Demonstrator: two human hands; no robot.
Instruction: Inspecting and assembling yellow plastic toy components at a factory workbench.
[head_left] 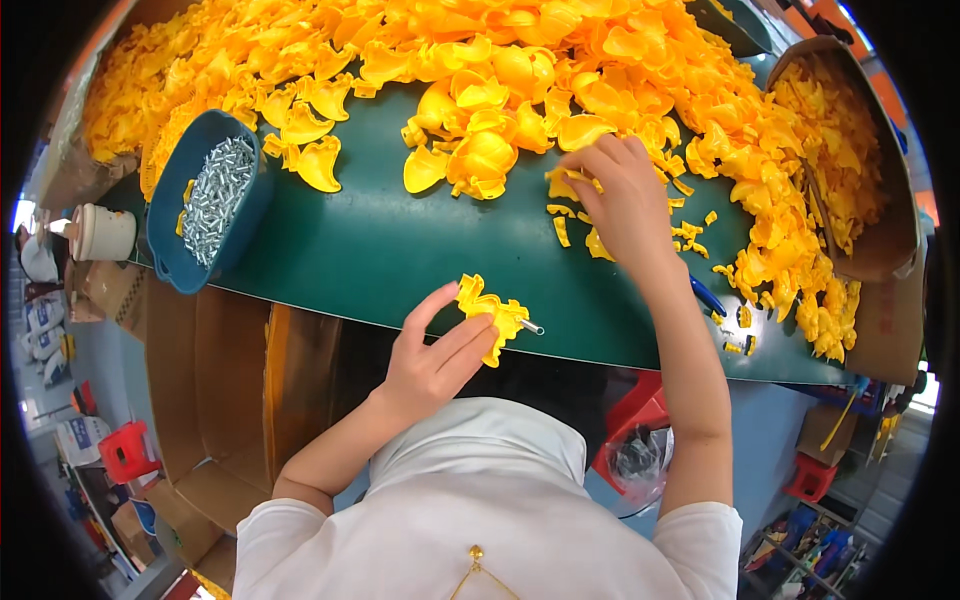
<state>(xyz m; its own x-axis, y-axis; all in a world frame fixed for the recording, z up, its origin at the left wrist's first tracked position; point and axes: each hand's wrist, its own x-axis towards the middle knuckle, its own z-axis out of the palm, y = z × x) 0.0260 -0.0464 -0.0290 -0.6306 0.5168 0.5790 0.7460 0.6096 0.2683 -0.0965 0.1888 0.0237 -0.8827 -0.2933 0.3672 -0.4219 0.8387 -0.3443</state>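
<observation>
My left hand point(425, 362) grips yellow shell point(478, 302), metal pin point(533, 327) jutting right, near bench point(400, 235) edge. Right hand point(622, 195) at yellow piece point(558, 183); can't tell whether grip holds.

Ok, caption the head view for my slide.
Left fingers hold a yellow part; right fingers touch a yellow piece near the heap.

Bright light, pale glare on the green tabletop point(360, 245), strong fisheye curvature toward the edges
</observation>
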